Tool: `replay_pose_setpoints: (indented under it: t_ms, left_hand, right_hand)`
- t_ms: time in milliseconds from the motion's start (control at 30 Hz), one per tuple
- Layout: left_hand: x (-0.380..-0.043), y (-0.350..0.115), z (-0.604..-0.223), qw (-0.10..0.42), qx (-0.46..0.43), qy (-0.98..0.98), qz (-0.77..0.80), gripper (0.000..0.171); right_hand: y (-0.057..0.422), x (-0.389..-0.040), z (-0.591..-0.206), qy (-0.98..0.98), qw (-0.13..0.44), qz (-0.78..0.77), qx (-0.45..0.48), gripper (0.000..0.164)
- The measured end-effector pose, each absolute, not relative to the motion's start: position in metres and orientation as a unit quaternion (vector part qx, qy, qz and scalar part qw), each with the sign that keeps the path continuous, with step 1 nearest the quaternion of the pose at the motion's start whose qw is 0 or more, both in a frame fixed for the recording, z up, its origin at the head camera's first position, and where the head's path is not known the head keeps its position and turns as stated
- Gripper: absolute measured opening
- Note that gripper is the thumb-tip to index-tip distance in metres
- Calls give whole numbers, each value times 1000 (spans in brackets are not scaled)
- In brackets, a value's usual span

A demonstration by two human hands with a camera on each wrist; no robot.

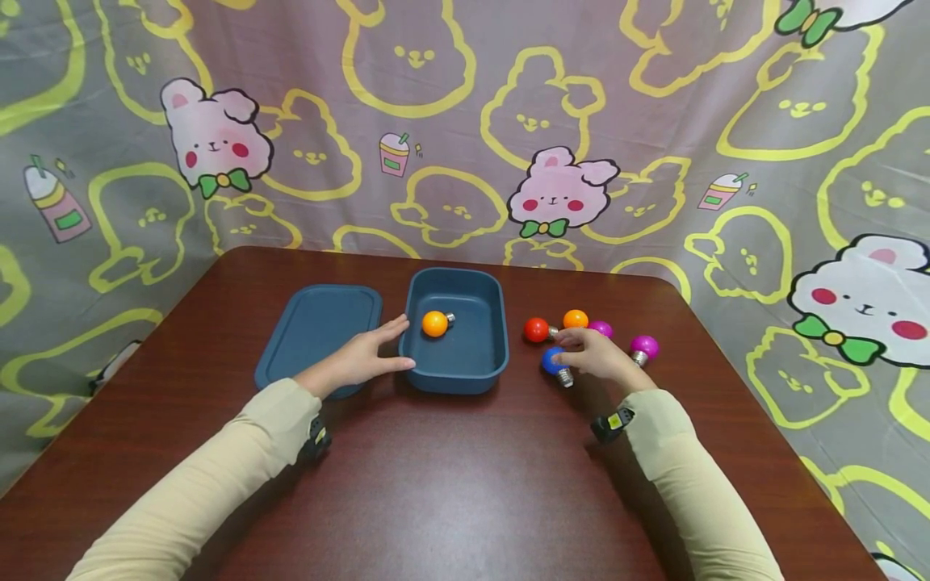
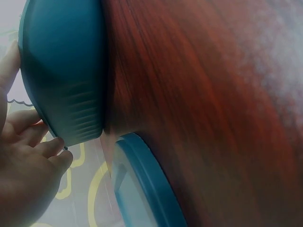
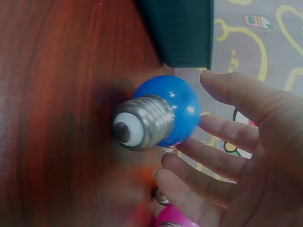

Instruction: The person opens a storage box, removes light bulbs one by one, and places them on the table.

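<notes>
My left hand is at the left side of a dark blue-green box, thumb and fingers spread along its rim. In the left wrist view the fingertips are right at the box's edge. An orange light bulb lies inside the box. To the right, my right hand reaches over a blue light bulb on the table. Seen from the right wrist, the blue bulb has its metal screw base towards the camera. Thumb and fingers spread around the bulb's far side, the thumb apart from it.
Beyond the right hand lie a red bulb, another orange bulb and a magenta bulb, partly hidden. A second magenta bulb lies farther right. The flat lid rests left of the box. A patterned curtain hangs behind the table.
</notes>
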State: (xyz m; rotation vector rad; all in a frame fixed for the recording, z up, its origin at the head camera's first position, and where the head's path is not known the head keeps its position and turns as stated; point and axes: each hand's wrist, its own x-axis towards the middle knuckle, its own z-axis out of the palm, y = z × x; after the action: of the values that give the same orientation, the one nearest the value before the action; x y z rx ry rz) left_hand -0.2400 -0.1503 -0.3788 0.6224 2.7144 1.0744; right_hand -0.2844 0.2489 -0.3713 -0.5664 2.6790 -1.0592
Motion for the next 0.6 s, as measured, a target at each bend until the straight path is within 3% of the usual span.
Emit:
replay_pose_setpoints:
  t_ms: [600]
  left_hand:
    - [-239, -150, -377, 81, 205, 908, 357, 82]
  right_hand:
    - [213, -297, -289, 926, 76, -313, -196, 48]
